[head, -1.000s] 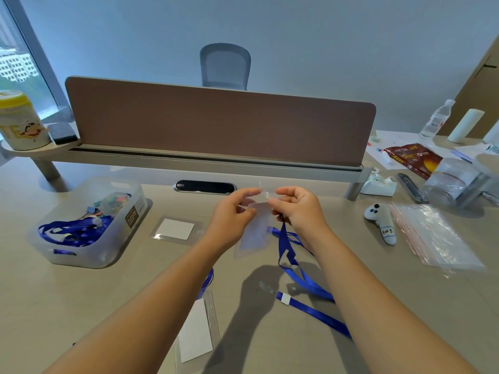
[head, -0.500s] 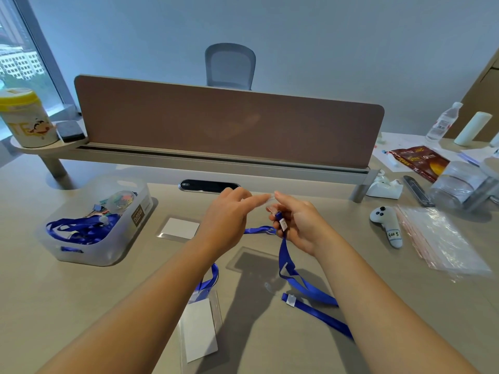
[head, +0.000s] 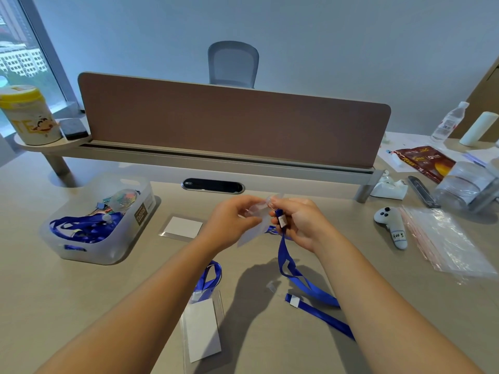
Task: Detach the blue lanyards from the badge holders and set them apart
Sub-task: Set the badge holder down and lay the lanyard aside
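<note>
Lanyard point(head: 289, 261), blue, hangs from the right hand point(head: 299, 225) above the middle of the counter point(head: 81, 306) and trails down toward 5 o'clock, where its loose length lies flat with a white tag near the end. That hand has its fingers curled round the strap's clip end, pinching it just under the fingertips. The left hand point(head: 232, 225) pinches a clear badge holder point(head: 252, 232) at its top edge, so the holder hangs between the two hands with its top touching the clip; whether the clip is already free of the slot is too small to tell. This looks like the unclipping step itself, partway through the job: one holder with a white card point(head: 183, 228) lies bare at 10 o'clock, while another holder point(head: 202, 330) at 6 o'clock has a blue strap point(head: 210, 276) at its top, so it seems to be waiting its turn. A translucent bin point(head: 102, 255) at 9 o'clock holds more blue lanyards point(head: 81, 229). The next move probably calls for easing the clip open and drawing it out of the thin plastic without tearing it, then parting the hands and laying strap and holder in separate spots
</note>
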Demonstrator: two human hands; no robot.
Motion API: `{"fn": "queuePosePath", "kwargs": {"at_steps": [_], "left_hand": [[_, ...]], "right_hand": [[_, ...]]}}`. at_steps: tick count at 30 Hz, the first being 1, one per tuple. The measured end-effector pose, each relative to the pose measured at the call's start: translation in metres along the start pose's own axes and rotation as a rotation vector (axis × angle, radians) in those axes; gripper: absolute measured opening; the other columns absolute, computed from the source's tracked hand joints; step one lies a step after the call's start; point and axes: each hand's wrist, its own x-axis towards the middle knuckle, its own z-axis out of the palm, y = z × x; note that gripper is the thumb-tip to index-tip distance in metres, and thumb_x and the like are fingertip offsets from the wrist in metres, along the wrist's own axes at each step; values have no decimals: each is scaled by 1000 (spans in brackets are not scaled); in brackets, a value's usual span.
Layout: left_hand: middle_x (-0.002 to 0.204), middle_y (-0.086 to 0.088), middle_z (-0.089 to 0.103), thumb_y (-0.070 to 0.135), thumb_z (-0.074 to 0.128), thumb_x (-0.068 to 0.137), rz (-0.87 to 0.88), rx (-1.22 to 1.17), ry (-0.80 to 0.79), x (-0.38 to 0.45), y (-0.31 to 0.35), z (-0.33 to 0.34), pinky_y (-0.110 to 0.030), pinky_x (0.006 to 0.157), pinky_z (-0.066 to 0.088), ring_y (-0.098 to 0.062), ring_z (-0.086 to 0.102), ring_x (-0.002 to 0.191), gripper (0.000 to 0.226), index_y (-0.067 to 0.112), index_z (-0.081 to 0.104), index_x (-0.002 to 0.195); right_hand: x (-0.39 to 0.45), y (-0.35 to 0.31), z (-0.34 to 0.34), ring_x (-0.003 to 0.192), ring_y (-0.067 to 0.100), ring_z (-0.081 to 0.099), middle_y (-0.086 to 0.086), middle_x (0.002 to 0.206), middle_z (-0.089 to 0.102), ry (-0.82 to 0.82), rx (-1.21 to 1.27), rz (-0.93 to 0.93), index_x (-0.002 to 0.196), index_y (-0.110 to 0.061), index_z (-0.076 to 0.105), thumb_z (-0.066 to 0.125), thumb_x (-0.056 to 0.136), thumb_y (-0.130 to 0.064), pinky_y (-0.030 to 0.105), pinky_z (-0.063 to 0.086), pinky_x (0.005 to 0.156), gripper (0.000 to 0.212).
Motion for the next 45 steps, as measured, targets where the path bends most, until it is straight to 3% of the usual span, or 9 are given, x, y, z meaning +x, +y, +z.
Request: {"fn": "queuePosePath", "kwargs": {"at_steps": [7,12,14,17,22,29,37,45], "left_hand": [[84,1,59,19,49,88,-74,-202,-17,3,4,-1,-16,70,45,-8,55,79,21,7,61,100],[89,-9,60,16,50,87,-116,-196,21,6,4,0,-31,75,49,-24,57,87,15,6,60,93],[91,-9,60,13,51,87,-112,-194,27,7,5,0,-33,77,49,-25,58,89,16,5,61,96],[89,-6,59,12,52,86,-89,-123,37,8,8,-1,-22,68,47,-18,55,82,20,2,62,101],[86,-6,58,12,54,85,-98,-42,79,10,10,-4,-26,74,45,-17,53,82,20,1,63,99],[84,-9,57,12,53,86,-123,-76,68,11,9,-6,-15,59,41,-8,48,65,19,-1,64,95],[82,-7,57,11,54,85,-126,-42,137,12,13,-10,-19,60,42,-18,52,79,15,0,63,91],[79,-10,57,7,53,85,-76,-31,253,4,9,-12,-19,61,42,-20,53,76,14,-3,62,88]], "right_hand": [[1,3,0,57,12,47,3,67,55,1,-108,-70,70,-11,60,55,88,-11,21,41,54,19],[1,5,0,62,11,51,0,69,59,36,-252,-157,71,-14,62,57,87,-11,19,45,61,17],[0,5,0,63,9,51,-2,69,59,39,-300,-194,78,-9,66,57,87,-10,16,45,59,12],[1,4,2,64,7,52,-4,70,57,50,-385,-238,96,1,66,55,87,-7,13,44,58,16],[3,4,7,63,6,51,-3,69,56,47,-436,-272,97,3,66,52,89,-8,14,44,60,20],[7,7,8,63,8,52,-3,67,56,64,-444,-270,93,2,66,51,90,-10,19,46,63,20],[5,5,15,62,8,51,-3,67,56,56,-398,-285,94,3,65,50,90,-9,18,45,61,20],[5,7,28,62,5,49,-4,66,53,48,-383,-377,96,6,64,48,91,-9,13,43,57,22]]}}
